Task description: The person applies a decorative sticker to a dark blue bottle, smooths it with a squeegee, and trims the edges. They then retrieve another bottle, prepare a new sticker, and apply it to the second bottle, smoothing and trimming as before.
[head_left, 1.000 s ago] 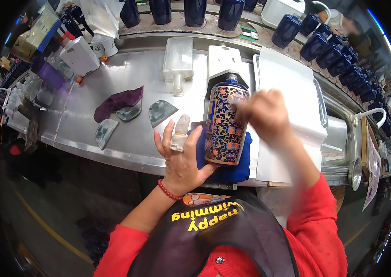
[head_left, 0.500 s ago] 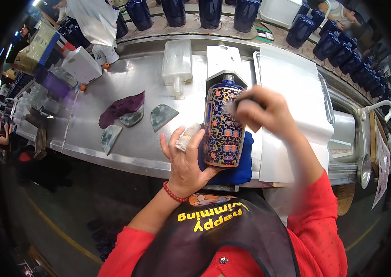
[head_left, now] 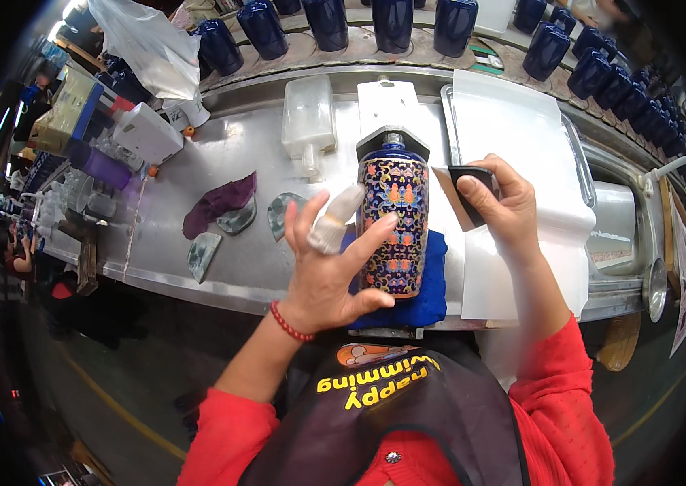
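Observation:
A dark blue bottle with a colourful floral pattern lies on its back before me, neck pointing away, its lower end over a folded blue cloth. My left hand is spread open at the bottle's left side, with the index fingertip and thumb over its face. A whitish finger cover wraps one of its fingers. To the right of the bottle, apart from it, my right hand grips a flat scraper with a black edge and a brownish blade. A grey angled holder surrounds the bottle's neck end.
A clear bottle lies behind on the metal table. At left are a purple cloth and greenish half-round pieces. White sheets cover a tray at right. Plain blue bottles line a conveyor beyond.
My right hand with the scraper has moved off the bottle to the right. My left hand has loosened from the bottle's side, its fingers now spread partly over the front; the bottle has turned slightly.

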`<action>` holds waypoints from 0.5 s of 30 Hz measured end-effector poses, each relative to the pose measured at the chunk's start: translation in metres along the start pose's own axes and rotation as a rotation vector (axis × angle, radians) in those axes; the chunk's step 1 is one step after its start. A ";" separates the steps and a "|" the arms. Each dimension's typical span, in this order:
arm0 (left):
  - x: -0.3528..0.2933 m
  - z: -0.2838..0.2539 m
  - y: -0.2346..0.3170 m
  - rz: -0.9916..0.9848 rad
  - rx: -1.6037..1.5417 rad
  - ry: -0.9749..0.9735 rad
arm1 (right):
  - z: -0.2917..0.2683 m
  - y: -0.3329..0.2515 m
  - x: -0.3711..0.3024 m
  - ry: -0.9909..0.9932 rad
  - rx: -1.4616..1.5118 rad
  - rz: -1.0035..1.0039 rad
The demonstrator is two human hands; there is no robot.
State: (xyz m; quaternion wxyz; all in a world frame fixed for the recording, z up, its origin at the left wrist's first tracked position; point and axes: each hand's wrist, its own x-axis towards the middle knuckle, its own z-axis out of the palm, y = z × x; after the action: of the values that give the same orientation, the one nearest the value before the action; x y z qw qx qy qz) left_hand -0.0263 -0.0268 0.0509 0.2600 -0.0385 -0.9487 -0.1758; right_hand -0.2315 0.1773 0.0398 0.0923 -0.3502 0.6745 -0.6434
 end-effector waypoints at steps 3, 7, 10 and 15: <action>0.048 -0.002 -0.012 0.173 0.198 -0.048 | 0.001 0.011 -0.014 0.050 0.014 0.057; 0.091 0.000 -0.024 0.279 0.338 -0.105 | -0.001 0.012 -0.022 0.110 0.068 0.104; 0.096 -0.004 -0.031 0.305 0.356 -0.082 | -0.003 0.005 -0.014 0.063 0.049 0.117; 0.093 -0.003 -0.040 0.266 0.312 -0.052 | 0.000 -0.007 0.023 -0.171 -0.121 -0.080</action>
State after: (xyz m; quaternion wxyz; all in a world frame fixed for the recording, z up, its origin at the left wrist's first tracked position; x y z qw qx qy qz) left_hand -0.1119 -0.0669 0.0880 0.2590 -0.1272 -0.9574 0.0102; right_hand -0.2456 0.1641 0.0534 0.1024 -0.4356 0.6872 -0.5723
